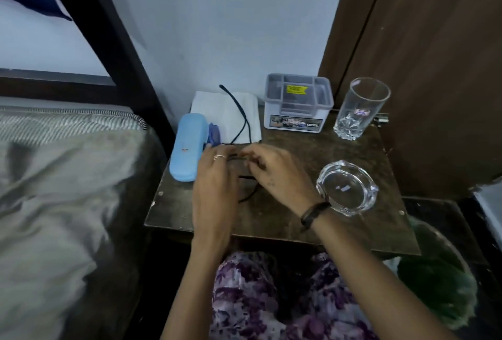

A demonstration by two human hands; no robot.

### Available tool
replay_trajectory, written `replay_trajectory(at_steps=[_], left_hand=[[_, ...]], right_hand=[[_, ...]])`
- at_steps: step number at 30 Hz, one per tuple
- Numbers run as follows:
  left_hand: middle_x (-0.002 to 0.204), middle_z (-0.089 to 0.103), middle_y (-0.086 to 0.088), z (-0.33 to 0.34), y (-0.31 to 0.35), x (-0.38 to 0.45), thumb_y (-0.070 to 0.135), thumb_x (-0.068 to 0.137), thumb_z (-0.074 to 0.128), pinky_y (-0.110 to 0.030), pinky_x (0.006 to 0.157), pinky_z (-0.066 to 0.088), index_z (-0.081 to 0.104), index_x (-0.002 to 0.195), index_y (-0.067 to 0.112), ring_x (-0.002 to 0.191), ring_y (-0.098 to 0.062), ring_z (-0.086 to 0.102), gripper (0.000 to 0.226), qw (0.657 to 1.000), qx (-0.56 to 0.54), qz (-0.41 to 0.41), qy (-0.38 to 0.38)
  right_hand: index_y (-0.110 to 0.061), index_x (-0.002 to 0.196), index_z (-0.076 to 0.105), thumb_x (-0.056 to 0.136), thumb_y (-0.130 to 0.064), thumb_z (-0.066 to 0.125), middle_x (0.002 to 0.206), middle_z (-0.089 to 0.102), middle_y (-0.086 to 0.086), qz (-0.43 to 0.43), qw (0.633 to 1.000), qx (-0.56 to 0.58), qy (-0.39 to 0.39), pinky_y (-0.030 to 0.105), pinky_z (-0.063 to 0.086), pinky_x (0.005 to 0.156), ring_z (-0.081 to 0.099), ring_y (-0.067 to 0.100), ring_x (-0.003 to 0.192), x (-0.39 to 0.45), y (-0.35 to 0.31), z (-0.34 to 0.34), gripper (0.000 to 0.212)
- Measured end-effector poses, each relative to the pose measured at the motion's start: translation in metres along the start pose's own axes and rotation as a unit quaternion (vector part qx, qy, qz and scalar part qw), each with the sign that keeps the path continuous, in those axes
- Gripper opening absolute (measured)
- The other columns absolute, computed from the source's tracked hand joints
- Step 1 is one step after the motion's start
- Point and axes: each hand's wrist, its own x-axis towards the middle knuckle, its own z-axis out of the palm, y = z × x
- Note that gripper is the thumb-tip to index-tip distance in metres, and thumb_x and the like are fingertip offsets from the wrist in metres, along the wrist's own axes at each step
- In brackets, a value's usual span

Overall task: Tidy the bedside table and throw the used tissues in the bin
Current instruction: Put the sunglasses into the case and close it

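On the dark bedside table (274, 221) both hands meet over a pair of thin black spectacles (242, 111). My left hand (214, 185) and my right hand (277, 174) pinch the frame between them. One temple arm sticks up and back over a flat white tissue (214, 111) at the table's rear left. A light blue spectacle case (187, 147) lies shut along the left edge, with a blue cloth (214, 133) beside it. A bin (440, 280) lined with a green bag stands on the floor at the lower right.
A grey plastic box (297, 103) sits at the back by the wall. To its right stands a tall tumbler (358, 109), and nearer me a glass ashtray (347, 187). The bed (54, 190) borders the table on the left, a brown wardrobe door (434, 68) on the right.
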Motion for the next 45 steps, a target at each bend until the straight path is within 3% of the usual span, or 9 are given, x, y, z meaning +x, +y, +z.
replay_trajectory(at_steps=[3,6,14,23,29,32,37,41,45], left_hand=[[0.139,0.048,-0.018,0.002,-0.035,0.006,0.0,0.085,0.054,-0.047,0.112,0.032,0.051,0.127,0.003,0.139,-0.034,0.031,0.041,0.995,0.078,-0.044,0.044],[0.144,0.039,-0.025,0.002,-0.055,0.009,0.012,0.086,0.059,-0.05,0.111,0.03,0.043,0.135,0.006,0.137,-0.04,0.031,0.052,0.985,0.121,-0.109,0.053],[0.134,0.046,-0.009,-0.005,-0.068,0.017,0.024,0.085,0.06,-0.04,0.086,0.049,0.04,0.136,0.015,0.113,-0.028,0.053,0.056,0.987,0.003,-0.144,0.077],[0.13,0.052,-0.001,-0.045,-0.06,0.012,0.021,0.08,0.068,-0.011,0.081,0.032,0.047,0.131,0.019,0.104,-0.002,0.045,0.055,0.984,-0.059,-0.118,0.118],[0.118,0.055,0.009,-0.061,-0.036,0.013,0.031,0.067,0.069,-0.002,0.079,0.033,0.053,0.121,0.026,0.101,0.001,0.048,0.056,0.993,-0.101,0.065,-0.016],[0.114,0.053,0.016,-0.053,-0.024,0.01,0.042,0.063,0.062,-0.003,0.082,0.035,0.051,0.115,0.039,0.104,0.003,0.049,0.054,0.977,-0.115,0.133,-0.122],[0.117,0.056,0.014,-0.026,-0.022,-0.002,0.026,0.064,0.073,0.001,0.076,0.039,0.053,0.113,0.04,0.106,0.007,0.047,0.055,0.948,-0.158,0.136,-0.242],[0.119,0.056,0.019,-0.007,-0.036,-0.019,0.043,0.063,0.069,-0.025,0.087,0.052,0.054,0.111,0.051,0.11,0.004,0.051,0.051,0.924,-0.192,0.099,-0.316],[0.122,0.053,0.026,-0.003,-0.053,-0.027,0.043,0.064,0.068,-0.034,0.094,0.049,0.054,0.115,0.05,0.116,0.003,0.049,0.053,0.92,-0.204,0.077,-0.324]], right_hand=[[-0.022,0.103,0.063,0.09,-0.018,0.053,0.105,0.069,-0.003,-0.026,0.999,-0.038,-0.019,0.035,0.053,0.077,0.065,0.016,0.093,0.023,-0.006,0.01,0.018],[-0.02,0.103,0.063,0.093,-0.02,0.048,0.101,0.068,-0.002,-0.067,0.993,-0.087,-0.03,0.037,0.053,0.075,0.064,0.018,0.09,0.039,-0.007,0.019,0.017],[-0.019,0.101,0.065,0.093,-0.02,0.048,0.096,0.068,-0.002,-0.115,0.984,-0.133,-0.031,0.034,0.05,0.067,0.063,0.019,0.081,0.058,-0.006,0.026,0.018],[-0.02,0.1,0.065,0.093,-0.021,0.053,0.093,0.066,-0.004,-0.129,0.986,-0.098,0.028,0.038,0.054,0.063,0.062,0.014,0.07,0.045,-0.017,0.005,0.014],[-0.016,0.11,0.061,0.087,-0.021,0.061,0.099,0.062,-0.001,-0.158,0.977,-0.101,0.104,0.03,0.057,0.066,0.059,0.006,0.078,0.01,-0.016,-0.044,0.024],[-0.018,0.117,0.057,0.085,-0.023,0.065,0.107,0.057,-0.001,-0.155,0.973,-0.159,0.058,0.028,0.055,0.076,0.051,0.002,0.091,-0.019,-0.004,-0.071,0.034],[-0.027,0.127,0.047,0.078,-0.041,0.069,0.126,0.051,-0.006,-0.117,0.958,-0.247,-0.087,0.033,0.045,0.086,0.041,0.009,0.106,-0.055,0.02,-0.082,0.056],[-0.025,0.131,0.048,0.075,-0.04,0.072,0.128,0.056,-0.006,-0.129,0.931,-0.311,-0.141,0.026,0.04,0.082,0.036,0.008,0.102,-0.07,0.031,-0.064,0.063],[-0.023,0.128,0.049,0.073,-0.036,0.074,0.12,0.059,-0.004,-0.139,0.927,-0.32,-0.14,0.023,0.036,0.08,0.035,0.011,0.098,-0.071,0.028,-0.045,0.062]])
